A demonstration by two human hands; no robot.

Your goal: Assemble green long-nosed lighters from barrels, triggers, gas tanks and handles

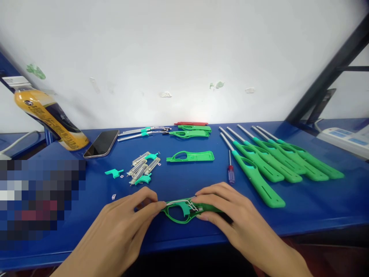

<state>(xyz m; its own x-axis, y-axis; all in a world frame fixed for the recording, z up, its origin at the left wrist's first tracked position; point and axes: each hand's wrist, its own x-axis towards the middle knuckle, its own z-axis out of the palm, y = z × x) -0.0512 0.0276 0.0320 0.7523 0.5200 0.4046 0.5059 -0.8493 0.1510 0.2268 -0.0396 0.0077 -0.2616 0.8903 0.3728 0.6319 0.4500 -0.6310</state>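
Near the table's front edge lies a green lighter half-shell (178, 221), its inside facing up. A teal trigger (185, 209) and a white wire (175, 201) sit in it. My left hand (129, 219) pinches the shell's narrow left end between thumb and fingers. Around the wider right part, my right hand (230, 207) is closed, fingertips at the wire and the parts behind the trigger. Its fingers hide much of that end. Beyond my hands lies another empty green half-shell (207, 156). Loose teal triggers (114, 172) and clear fuel tanks (140, 169) form a small pile to the left.
Several assembled green lighters (259, 181) lie fanned at the right, beside a screwdriver (231, 173). Metal lighter tubes (135, 135) and stacked shells (190, 133) lie near the wall. A phone (102, 143) and a yellow drink bottle (49, 115) are at the left.
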